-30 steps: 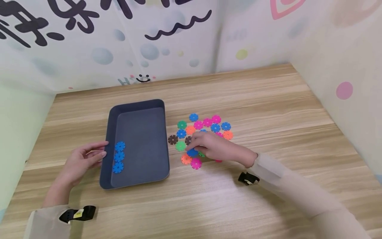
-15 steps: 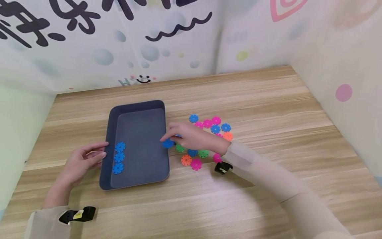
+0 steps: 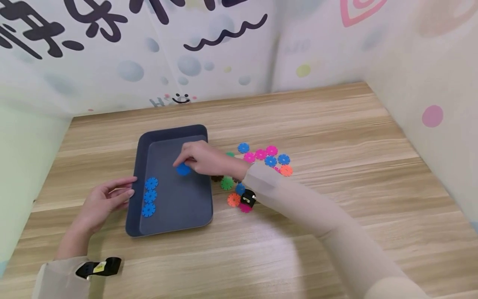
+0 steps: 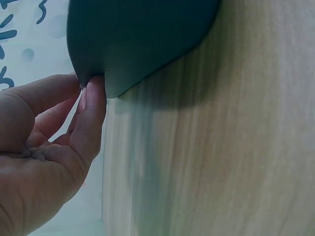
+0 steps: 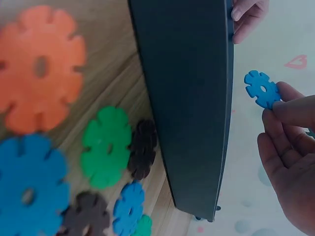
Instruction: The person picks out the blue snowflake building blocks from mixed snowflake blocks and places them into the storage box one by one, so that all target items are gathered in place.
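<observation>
In the head view, a blue notched plastic disc [image 3: 183,169] is pinched between the thumb and fingers of my right hand [image 3: 201,158], over the dark grey tray [image 3: 179,199]. The right wrist view shows the held disc [image 5: 262,89] with its round centre hole and slotted edge. My left hand [image 3: 106,199] grips the tray's left rim; its thumb and fingers [image 4: 91,115] pinch that edge in the left wrist view. Three blue discs [image 3: 150,196] lie in a column along the tray's left side.
Right of the tray, loose notched discs lie on the wooden table [image 3: 261,257]: pink [image 3: 260,154], orange [image 3: 286,170], green [image 3: 226,183], blue [image 3: 243,148] and dark brown. My right forearm [image 3: 298,199] hides part of this group. Printed walls [image 3: 231,50] stand behind and beside the table.
My right hand has moved left from the loose discs, carrying a blue disc across the tray's right rim to above its floor. The left hand has stayed at the left rim.
</observation>
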The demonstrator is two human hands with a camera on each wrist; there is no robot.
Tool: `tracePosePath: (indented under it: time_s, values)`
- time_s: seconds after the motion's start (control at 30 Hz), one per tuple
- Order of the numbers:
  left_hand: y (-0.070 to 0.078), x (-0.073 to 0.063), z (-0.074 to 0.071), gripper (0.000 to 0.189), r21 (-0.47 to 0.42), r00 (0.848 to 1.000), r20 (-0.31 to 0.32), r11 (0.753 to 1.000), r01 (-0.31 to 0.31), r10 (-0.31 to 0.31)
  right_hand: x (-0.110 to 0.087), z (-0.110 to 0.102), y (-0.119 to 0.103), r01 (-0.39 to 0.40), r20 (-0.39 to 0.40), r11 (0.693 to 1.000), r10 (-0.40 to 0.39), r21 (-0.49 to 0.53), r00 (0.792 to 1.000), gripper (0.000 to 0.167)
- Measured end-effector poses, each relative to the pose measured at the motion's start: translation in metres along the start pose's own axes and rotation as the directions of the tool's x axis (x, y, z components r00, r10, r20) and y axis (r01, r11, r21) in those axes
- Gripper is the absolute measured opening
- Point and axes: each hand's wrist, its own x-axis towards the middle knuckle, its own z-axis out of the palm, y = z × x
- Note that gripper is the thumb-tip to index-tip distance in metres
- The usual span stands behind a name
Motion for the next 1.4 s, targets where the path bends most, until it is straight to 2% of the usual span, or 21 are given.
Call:
tracePosePath:
  time_s: [0.3, 0.43, 0.67, 0.93, 1.17, 1.4]
  values:
    - [0.003, 0.001, 0.001, 0.039, 0.011, 1.0, 0.002, 1.0, 0.0, 0.0, 0.032, 0.005, 0.001, -0.055, -0.026, 0.997, 0.056, 0.062, 0.998, 0.026]
    - [0.004, 0.002, 0.001, 0.04, 0.027, 1.0, 0.002, 1.0, -0.004, 0.004, 0.046, 0.008, 0.005, -0.11, -0.047, 0.988, 0.116, 0.108, 0.992, 0.025]
    - [0.004, 0.005, 0.003, 0.039, 0.014, 1.0, 0.015, 1.0, -0.009, 0.009, 0.062, 0.015, 0.009, -0.212, -0.072, 0.951, 0.234, 0.226, 0.97, 0.024]
    - [0.003, 0.001, 0.004, 0.038, -0.027, 1.0, 0.018, 1.0, 0.005, -0.004, 0.077, 0.027, 0.005, -0.302, -0.05, 0.924, 0.322, 0.236, 0.945, 0.024]
    - [0.003, 0.0, 0.004, 0.039, 0.002, 1.0, 0.007, 1.0, 0.008, -0.008, 0.085, 0.041, 0.01, -0.401, -0.037, 0.875, 0.426, 0.27, 0.904, 0.022]
    - [0.004, 0.001, 0.004, 0.042, 0.02, 1.0, 0.001, 1.0, 0.016, -0.016, 0.09, 0.057, 0.011, -0.509, -0.072, 0.817, 0.544, 0.27, 0.836, 0.02]
